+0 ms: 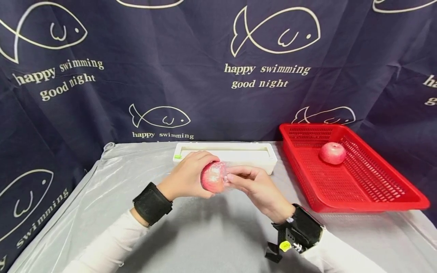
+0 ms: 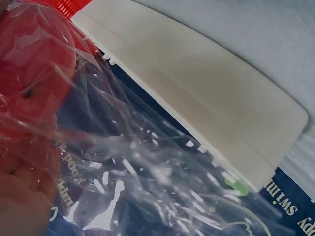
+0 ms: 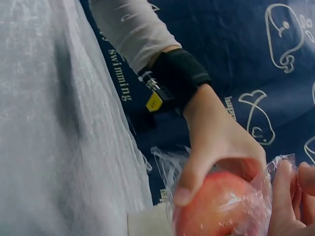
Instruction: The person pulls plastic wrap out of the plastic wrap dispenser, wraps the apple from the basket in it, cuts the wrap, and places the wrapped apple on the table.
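Observation:
A red apple with clear plastic film over it is held above the table in front of me. My left hand grips the apple from its left side, thumb below and fingers over the top. From the right, my right hand pinches the film at the apple's side between thumb and fingers. In the left wrist view loose, shiny film spreads away from the apple. The right wrist view has film bunched at the right fingertips and a loose flap beyond the left thumb.
Behind the hands stands a long white box with a small green piece at its left end. At the right a red plastic basket contains another apple. A grey cloth covers the table; a dark blue curtain hangs behind.

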Action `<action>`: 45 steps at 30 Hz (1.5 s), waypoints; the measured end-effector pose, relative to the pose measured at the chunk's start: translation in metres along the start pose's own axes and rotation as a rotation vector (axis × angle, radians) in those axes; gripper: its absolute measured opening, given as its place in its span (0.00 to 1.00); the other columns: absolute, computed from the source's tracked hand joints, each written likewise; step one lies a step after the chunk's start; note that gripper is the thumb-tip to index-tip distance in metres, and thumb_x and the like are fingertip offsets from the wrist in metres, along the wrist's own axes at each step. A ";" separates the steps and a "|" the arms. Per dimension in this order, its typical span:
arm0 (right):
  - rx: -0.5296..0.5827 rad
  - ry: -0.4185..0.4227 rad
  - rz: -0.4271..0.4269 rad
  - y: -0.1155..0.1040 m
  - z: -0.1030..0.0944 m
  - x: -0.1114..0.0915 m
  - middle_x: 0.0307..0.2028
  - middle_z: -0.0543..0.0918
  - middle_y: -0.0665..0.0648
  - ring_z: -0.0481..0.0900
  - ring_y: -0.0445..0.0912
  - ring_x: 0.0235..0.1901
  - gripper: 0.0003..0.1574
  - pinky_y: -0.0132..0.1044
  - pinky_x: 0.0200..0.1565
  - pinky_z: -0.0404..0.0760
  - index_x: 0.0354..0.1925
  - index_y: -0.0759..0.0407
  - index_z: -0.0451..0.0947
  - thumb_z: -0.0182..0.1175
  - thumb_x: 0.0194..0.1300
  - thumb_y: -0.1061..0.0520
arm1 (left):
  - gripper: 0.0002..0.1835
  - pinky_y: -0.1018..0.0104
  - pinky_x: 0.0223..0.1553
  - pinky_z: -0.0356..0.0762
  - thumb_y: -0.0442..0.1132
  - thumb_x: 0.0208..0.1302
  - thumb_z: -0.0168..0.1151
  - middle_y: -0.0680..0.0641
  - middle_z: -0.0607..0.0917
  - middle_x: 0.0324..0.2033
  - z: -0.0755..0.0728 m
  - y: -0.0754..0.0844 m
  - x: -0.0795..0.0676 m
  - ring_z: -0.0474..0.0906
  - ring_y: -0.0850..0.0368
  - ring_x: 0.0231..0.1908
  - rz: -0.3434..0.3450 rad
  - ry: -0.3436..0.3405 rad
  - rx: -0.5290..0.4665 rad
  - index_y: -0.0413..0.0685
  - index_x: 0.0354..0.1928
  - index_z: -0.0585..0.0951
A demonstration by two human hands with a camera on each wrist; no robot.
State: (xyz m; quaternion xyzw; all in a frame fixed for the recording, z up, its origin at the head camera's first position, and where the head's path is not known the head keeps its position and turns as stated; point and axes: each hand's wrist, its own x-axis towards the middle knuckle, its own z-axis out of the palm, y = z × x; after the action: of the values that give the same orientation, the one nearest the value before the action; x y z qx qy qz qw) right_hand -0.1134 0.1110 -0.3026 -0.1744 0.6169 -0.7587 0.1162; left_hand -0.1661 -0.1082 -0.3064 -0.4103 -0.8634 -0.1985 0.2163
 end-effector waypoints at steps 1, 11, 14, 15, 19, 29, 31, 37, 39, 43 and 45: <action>-0.012 0.012 0.007 0.001 0.003 0.002 0.35 0.87 0.43 0.83 0.36 0.36 0.13 0.29 0.46 0.82 0.40 0.51 0.84 0.60 0.63 0.66 | 0.41 0.60 0.53 0.74 0.54 0.27 0.80 0.53 0.82 0.44 0.001 0.001 0.000 0.77 0.59 0.47 0.001 0.001 0.010 0.50 0.51 0.77; -0.231 0.048 0.006 0.011 0.018 0.011 0.44 0.88 0.50 0.82 0.35 0.42 0.24 0.30 0.44 0.82 0.53 0.69 0.78 0.66 0.57 0.64 | 0.37 0.63 0.49 0.74 0.56 0.29 0.77 0.55 0.82 0.40 0.008 0.000 0.001 0.77 0.59 0.43 0.036 -0.005 0.118 0.51 0.47 0.79; -0.258 0.020 0.015 0.011 0.019 0.012 0.51 0.85 0.60 0.81 0.35 0.46 0.24 0.30 0.47 0.82 0.54 0.67 0.78 0.65 0.58 0.64 | 0.37 0.63 0.51 0.74 0.55 0.29 0.77 0.55 0.82 0.40 0.011 -0.002 0.000 0.77 0.59 0.44 0.037 -0.018 0.137 0.51 0.47 0.79; -0.271 0.011 0.019 0.011 0.020 0.013 0.53 0.83 0.62 0.81 0.35 0.47 0.24 0.29 0.48 0.81 0.55 0.66 0.78 0.65 0.58 0.63 | 0.37 0.63 0.51 0.74 0.55 0.29 0.77 0.55 0.82 0.40 0.012 -0.002 0.000 0.77 0.58 0.44 0.035 -0.021 0.144 0.50 0.47 0.79; -0.292 -0.043 0.048 0.012 0.023 0.014 0.54 0.82 0.65 0.81 0.34 0.46 0.25 0.30 0.49 0.82 0.57 0.67 0.77 0.63 0.61 0.62 | 0.36 0.63 0.51 0.74 0.55 0.29 0.77 0.54 0.82 0.38 0.017 -0.002 -0.001 0.77 0.58 0.42 0.034 -0.018 0.157 0.50 0.46 0.79; -0.199 -0.017 0.034 0.008 0.013 0.009 0.42 0.88 0.54 0.87 0.38 0.39 0.23 0.34 0.48 0.84 0.53 0.75 0.75 0.62 0.62 0.62 | 0.36 0.61 0.52 0.74 0.55 0.31 0.77 0.54 0.83 0.40 0.019 0.001 -0.003 0.78 0.58 0.43 -0.004 -0.008 0.095 0.50 0.48 0.79; -0.206 0.111 -0.018 0.005 0.005 0.009 0.35 0.88 0.47 0.86 0.38 0.34 0.21 0.33 0.44 0.85 0.50 0.76 0.76 0.64 0.60 0.64 | 0.38 0.60 0.54 0.74 0.55 0.31 0.78 0.53 0.83 0.42 0.017 0.000 -0.002 0.78 0.57 0.45 -0.032 -0.010 0.078 0.49 0.49 0.78; -0.071 0.251 0.100 0.005 -0.018 0.018 0.39 0.81 0.43 0.80 0.33 0.40 0.32 0.26 0.50 0.79 0.62 0.71 0.65 0.62 0.63 0.61 | 0.38 0.59 0.55 0.75 0.53 0.31 0.78 0.53 0.83 0.43 0.011 0.003 0.000 0.78 0.57 0.47 -0.051 0.013 0.065 0.49 0.50 0.77; 0.035 0.146 0.209 0.009 -0.021 0.019 0.42 0.81 0.43 0.81 0.33 0.43 0.33 0.27 0.52 0.79 0.64 0.67 0.63 0.60 0.65 0.58 | 0.38 0.60 0.54 0.75 0.53 0.32 0.78 0.54 0.83 0.43 0.011 0.006 0.000 0.78 0.58 0.46 -0.040 0.019 0.053 0.50 0.50 0.77; 0.190 -0.004 0.339 0.020 -0.022 0.019 0.39 0.85 0.43 0.82 0.36 0.42 0.16 0.31 0.51 0.80 0.51 0.55 0.75 0.61 0.65 0.53 | 0.37 0.60 0.55 0.75 0.53 0.33 0.77 0.54 0.83 0.44 0.015 0.013 0.001 0.78 0.59 0.47 -0.018 0.017 0.041 0.50 0.50 0.77; 0.219 -0.022 0.353 0.024 -0.020 0.020 0.38 0.85 0.43 0.81 0.36 0.41 0.08 0.31 0.50 0.79 0.44 0.50 0.78 0.61 0.66 0.53 | 0.37 0.61 0.56 0.74 0.53 0.33 0.77 0.54 0.82 0.45 0.017 0.016 0.001 0.78 0.59 0.47 -0.012 0.015 0.045 0.51 0.51 0.76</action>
State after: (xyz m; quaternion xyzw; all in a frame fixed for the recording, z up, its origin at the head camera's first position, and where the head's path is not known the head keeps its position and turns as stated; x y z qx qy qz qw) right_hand -0.1404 0.1157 -0.3275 -0.0579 0.5503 -0.7871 0.2724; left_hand -0.1580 -0.0897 -0.3169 -0.3987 -0.8684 -0.1836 0.2306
